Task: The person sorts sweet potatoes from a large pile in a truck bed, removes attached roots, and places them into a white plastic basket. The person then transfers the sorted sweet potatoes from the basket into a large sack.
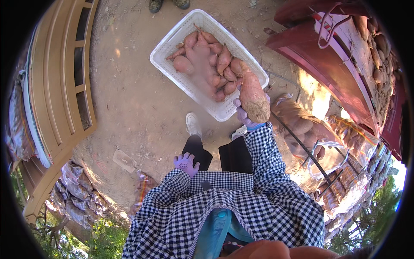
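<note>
A large sweet potato [254,94] rests in my gloved right hand [245,116], with its soil-coated end towards me. It overlaps the near right corner of a white plastic crate [163,69] standing on the ground. Inside the crate lie several reddish sweet potatoes [223,60] of mixed sizes; a blurred patch in the picture obscures part of them. My left hand [186,163], in a thin purple glove, lies over my left thigh with its fingers apart and holds nothing.
A red metal vehicle body [320,61] carries more sweet potatoes [376,61] at the right. Clear bags of sweet potatoes [297,124] stand near a dark metal bar [300,147]. A tan truck side panel [61,74] rises at the left. Another person's shoes [156,5] show at the top.
</note>
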Demonstrator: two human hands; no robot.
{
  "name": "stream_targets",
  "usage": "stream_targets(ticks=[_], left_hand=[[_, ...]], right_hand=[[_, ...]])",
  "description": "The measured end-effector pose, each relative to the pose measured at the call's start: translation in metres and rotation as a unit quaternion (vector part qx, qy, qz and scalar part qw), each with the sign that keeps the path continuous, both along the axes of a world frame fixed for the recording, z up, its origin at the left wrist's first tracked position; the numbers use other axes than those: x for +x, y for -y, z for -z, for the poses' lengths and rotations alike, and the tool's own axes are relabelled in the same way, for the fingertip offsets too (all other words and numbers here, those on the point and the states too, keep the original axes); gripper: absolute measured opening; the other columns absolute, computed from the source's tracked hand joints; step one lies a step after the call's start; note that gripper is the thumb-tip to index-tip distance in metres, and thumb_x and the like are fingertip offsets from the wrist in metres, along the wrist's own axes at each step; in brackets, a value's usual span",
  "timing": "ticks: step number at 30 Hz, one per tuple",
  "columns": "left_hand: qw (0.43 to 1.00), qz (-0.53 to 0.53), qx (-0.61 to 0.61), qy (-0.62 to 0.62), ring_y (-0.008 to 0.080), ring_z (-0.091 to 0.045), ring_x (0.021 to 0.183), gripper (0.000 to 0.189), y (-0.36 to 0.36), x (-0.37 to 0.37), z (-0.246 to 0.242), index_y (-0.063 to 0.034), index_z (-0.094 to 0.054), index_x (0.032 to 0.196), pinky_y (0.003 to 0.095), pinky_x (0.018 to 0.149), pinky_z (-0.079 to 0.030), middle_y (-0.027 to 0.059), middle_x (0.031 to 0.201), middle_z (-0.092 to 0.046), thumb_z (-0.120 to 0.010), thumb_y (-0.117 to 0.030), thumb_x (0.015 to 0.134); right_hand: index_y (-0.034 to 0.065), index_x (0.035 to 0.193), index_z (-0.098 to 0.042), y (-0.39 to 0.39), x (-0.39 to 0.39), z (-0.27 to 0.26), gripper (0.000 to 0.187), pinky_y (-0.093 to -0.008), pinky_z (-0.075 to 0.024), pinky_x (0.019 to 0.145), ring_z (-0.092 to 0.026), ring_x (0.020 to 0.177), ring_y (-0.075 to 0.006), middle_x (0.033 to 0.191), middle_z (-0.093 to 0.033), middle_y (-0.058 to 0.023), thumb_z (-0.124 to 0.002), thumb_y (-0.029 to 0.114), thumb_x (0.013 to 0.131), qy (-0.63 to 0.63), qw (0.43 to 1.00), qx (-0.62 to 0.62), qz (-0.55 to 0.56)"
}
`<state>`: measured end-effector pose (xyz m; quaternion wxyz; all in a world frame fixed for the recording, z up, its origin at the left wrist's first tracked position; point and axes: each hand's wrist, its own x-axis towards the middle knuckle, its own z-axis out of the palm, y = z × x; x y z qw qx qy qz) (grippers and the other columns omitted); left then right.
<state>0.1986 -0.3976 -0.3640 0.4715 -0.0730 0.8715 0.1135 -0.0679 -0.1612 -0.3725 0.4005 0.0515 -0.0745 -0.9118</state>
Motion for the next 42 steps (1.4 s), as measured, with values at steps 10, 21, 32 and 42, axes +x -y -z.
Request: stream_targets(ticks=[10, 21, 32, 42], left_hand=[[0.997, 0.037, -0.027, -0.068, 0.0277, -0.051, 0.115, 0.051, 0.005, 0.001, -0.011, -0.0090, -0.059, 0.118, 0.0429, 0.102, -0.035, 0.0101, 0.119, -0.058, -0.054, -0.046, 0.084], [0.999, -0.014, 0.014, -0.048, 0.0323, -0.051, 0.119, 0.049, -0.017, 0.003, -0.082, -0.0067, -0.050, 0.128, 0.0444, 0.102, -0.039, 0.0162, 0.126, -0.054, -0.051, -0.036, 0.088], [0.855, 0.056, 0.358, -0.371, 0.0320, -0.059, 0.107, 0.045, -0.223, -0.160, -0.216, 0.0001, -0.055, 0.122, 0.0398, 0.095, -0.046, 0.0190, 0.116, -0.059, -0.064, -0.026, 0.086], [0.753, 0.479, 0.179, -0.414, 0.0359, -0.042, 0.120, 0.046, -0.382, -0.194, -0.258, -0.0076, -0.061, 0.115, 0.0569, 0.101, -0.027, 0.0113, 0.119, -0.057, -0.056, -0.041, 0.084]], right_hand=[[0.0036, 0.132, -0.047, 0.013, -0.011, 0.114, 0.051, -0.0386, -0.0494, 0.090, -0.058, 0.108, -0.0226, 0.119, -0.060, -0.0116, -0.063, 0.010, 0.085, -0.086, 0.695, 0.713, 0.002], [0.0040, 0.125, -0.057, -0.094, 0.169, -0.003, 0.044, -0.0322, -0.0477, 0.093, -0.064, 0.102, -0.0220, 0.111, -0.067, -0.0144, -0.062, 0.028, 0.088, -0.273, 0.589, 0.725, -0.228], [0.0006, 0.104, -0.059, -0.388, 0.345, -0.052, 0.028, -0.0306, -0.0437, 0.045, -0.056, 0.051, -0.0156, 0.068, -0.062, -0.0068, -0.061, 0.025, 0.091, 0.283, 0.553, 0.780, 0.076], [0.0079, 0.115, -0.052, -0.298, 0.518, -0.082, 0.025, -0.0262, -0.0369, 0.042, -0.047, 0.055, -0.0117, 0.083, -0.055, -0.0036, -0.057, 0.015, 0.092, 0.503, 0.565, 0.596, 0.270]])
